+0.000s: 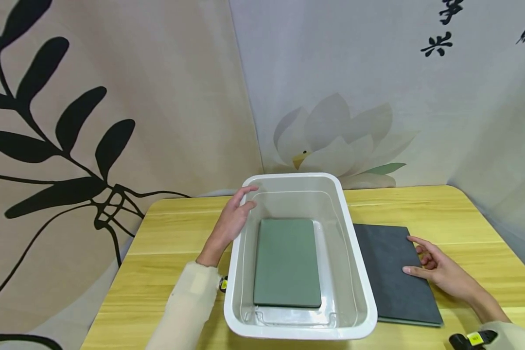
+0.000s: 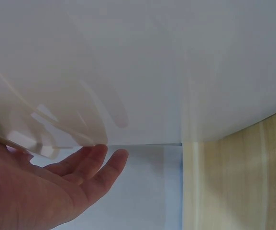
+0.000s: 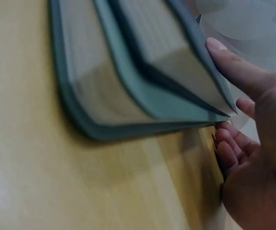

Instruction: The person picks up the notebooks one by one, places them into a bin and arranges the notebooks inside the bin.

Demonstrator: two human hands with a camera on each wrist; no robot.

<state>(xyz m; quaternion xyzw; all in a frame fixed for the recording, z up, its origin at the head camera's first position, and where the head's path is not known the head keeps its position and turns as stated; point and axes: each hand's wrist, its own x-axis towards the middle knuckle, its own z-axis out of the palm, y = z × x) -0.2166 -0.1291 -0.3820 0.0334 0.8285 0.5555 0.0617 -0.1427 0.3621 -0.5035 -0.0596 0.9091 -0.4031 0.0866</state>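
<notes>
A white plastic bin (image 1: 363,272) stands on the table, with a green notebook (image 1: 286,262) lying flat inside. My left hand (image 1: 235,216) grips the bin's left rim, finger and thumb reaching over it. In the left wrist view, other fingers of the left hand (image 2: 66,184) are beside the bin's outer wall (image 2: 142,72). Right of the bin lies a dark grey notebook (image 1: 393,272). My right hand (image 1: 442,270) holds its right edge, thumb on the cover. Beneath it, the right wrist view shows another notebook with a green cover (image 3: 147,98).
The wooden table (image 1: 183,233) has rounded far corners. Behind it hang fabric walls (image 1: 192,97) printed with dark leaves (image 1: 80,114) and a pale flower (image 1: 341,136).
</notes>
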